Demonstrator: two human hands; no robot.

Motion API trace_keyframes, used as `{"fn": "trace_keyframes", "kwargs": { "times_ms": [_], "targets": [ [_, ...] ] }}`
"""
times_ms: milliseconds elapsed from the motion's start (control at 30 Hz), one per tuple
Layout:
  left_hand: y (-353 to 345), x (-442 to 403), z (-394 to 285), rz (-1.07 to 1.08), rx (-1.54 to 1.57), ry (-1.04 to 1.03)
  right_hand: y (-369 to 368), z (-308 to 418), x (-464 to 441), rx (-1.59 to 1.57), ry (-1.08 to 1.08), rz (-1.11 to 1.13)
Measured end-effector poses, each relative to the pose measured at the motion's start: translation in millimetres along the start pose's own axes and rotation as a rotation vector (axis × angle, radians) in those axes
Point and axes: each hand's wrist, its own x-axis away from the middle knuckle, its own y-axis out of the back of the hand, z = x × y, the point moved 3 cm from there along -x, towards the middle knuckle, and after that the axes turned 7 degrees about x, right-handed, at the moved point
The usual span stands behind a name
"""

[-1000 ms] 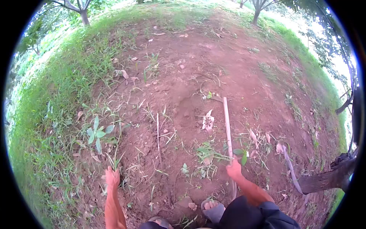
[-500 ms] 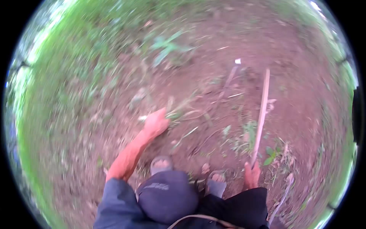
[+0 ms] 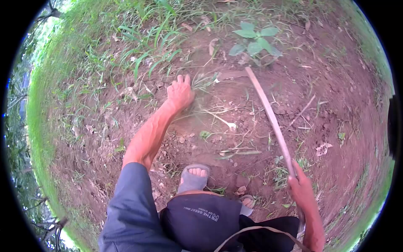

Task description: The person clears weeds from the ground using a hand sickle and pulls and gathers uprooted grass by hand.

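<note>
The left hand [image 3: 180, 93] bends over crumbly reddish soil [image 3: 226, 98], fingers slightly apart against a wispy grass tuft [image 3: 203, 82]; whether they pinch it, I can't tell. The right hand's fingers [image 3: 297, 178] clamp a long, slender wooden handle [image 3: 270, 115], slanting above the dirt.

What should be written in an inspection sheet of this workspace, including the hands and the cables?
Surface: uneven reddish-brown soil, with green grass toward the upper left.
Things in use: long, pale wooden handle; thin strip near its far end, perhaps a blade.
Clutter: curled brown dry leaf and loose pale stalk on the soil.
Hands: right hand grips the handle; left hand is at a thin green grass tuft, grip unclear.
Cables: nothing seen.
Surroundings: dark branches at the left edge.
</note>
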Motion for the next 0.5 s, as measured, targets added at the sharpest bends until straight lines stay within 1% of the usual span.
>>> {"fn": "trace_keyframes", "kwargs": {
  "times_ms": [33,100,133,167,233,300,333,367,400,433,467,500],
  "targets": [
    [-5,0,9,0.008,-0.001,0.014,2,4,-1,0.007,0.002,0.014],
    [-23,-2,32,-0.036,-0.062,0.053,11,16,-4,0.166,0.111,-0.028],
    [-34,0,46,-0.111,-0.023,-0.136,10,14,-16,0.138,0.186,-0.021],
    [-29,7,47,-0.114,-0.025,-0.126,6,29,-25,0.144,0.195,-0.017],
    [-16,24,34,0.107,0.050,-0.185,0,83,-54,0.137,0.213,0.006],
    [-13,48,22,0.330,0.046,-0.325,-16,127,-93,0.192,0.461,-0.057],
    [-5,58,12,0.392,0.091,-0.339,-26,127,-107,0.191,0.471,-0.054],
    [0,63,10,0.389,0.091,-0.328,-32,132,-116,0.154,0.513,-0.049],
    [5,66,9,0.378,0.132,-0.364,-34,136,-121,0.119,0.556,-0.043],
    [7,67,6,0.368,0.174,-0.407,-32,133,-117,0.125,0.561,-0.043],
    [7,62,8,0.182,0.284,-0.433,-29,136,-97,0.149,0.404,0.025],
    [8,51,11,0.174,0.282,-0.434,-31,134,-83,0.170,0.250,0.093]
  ]
}}
